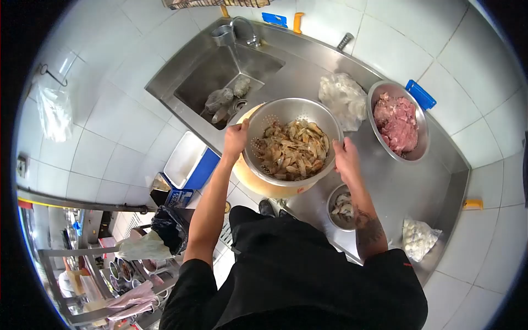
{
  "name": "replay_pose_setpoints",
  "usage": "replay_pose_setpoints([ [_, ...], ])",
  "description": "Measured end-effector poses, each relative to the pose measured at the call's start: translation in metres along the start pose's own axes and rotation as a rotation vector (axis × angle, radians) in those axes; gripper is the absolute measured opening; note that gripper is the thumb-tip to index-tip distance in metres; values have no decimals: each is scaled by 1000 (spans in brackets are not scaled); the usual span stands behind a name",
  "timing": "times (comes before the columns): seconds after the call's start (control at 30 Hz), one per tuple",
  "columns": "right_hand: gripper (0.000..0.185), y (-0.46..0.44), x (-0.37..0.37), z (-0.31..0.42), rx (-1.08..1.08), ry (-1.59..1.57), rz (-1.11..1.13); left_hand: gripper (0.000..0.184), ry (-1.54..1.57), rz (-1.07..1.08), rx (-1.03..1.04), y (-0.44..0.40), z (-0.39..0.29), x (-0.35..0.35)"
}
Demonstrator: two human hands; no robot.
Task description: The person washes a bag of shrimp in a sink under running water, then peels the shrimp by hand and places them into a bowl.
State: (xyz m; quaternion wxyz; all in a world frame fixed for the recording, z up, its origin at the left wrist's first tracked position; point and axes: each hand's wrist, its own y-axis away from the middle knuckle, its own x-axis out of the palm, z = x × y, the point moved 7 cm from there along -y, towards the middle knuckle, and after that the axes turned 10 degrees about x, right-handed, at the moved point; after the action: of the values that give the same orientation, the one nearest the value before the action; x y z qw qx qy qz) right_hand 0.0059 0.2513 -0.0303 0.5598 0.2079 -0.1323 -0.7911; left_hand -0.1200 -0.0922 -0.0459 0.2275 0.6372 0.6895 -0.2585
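Both of my hands hold a metal colander [289, 106] by its rim in front of me. My left hand [236, 139] is closed on the left side, and my right hand [346, 158] grips the right side. Brownish shrimp shells [291, 151] fill much of the colander. Partly hidden underneath is a yellowish round item [253, 177]; I cannot tell whether the colander touches it. By my right forearm, a small metal bowl [334, 204] on the steel counter holds what look like peeled shrimp [344, 204].
A steel sink [190, 82] with filled plastic bags [219, 100] lies at the left. On the counter [396, 187] are a metal bowl [421, 129] of raw meat [396, 124], a crumpled plastic bag [344, 99] and a bag of white pieces [419, 239]. A blue-and-white cooler [195, 170] stands below.
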Motion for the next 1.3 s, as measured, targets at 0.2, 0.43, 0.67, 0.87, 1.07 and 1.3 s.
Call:
replay_pose_setpoints([
  [0.2,17,10,5,-21,62,76,95,28,-453,-86,396,16,-51,-25],
  [0.43,19,18,4,-19,84,119,83,76,-986,110,631,-11,-96,59],
  [0.67,23,16,2,-25,92,170,136,71,-939,217,559,-24,-104,65],
  [0.87,27,22,-23,36,-519,634,-337,33,-733,272,473,-43,-95,48],
  [1.07,30,34,35,112,-984,640,-198,24,-384,230,788,-10,-132,36],
  [1.3,17,3,100,94,-1104,898,98,23,-102,296,787,30,-143,30],
])
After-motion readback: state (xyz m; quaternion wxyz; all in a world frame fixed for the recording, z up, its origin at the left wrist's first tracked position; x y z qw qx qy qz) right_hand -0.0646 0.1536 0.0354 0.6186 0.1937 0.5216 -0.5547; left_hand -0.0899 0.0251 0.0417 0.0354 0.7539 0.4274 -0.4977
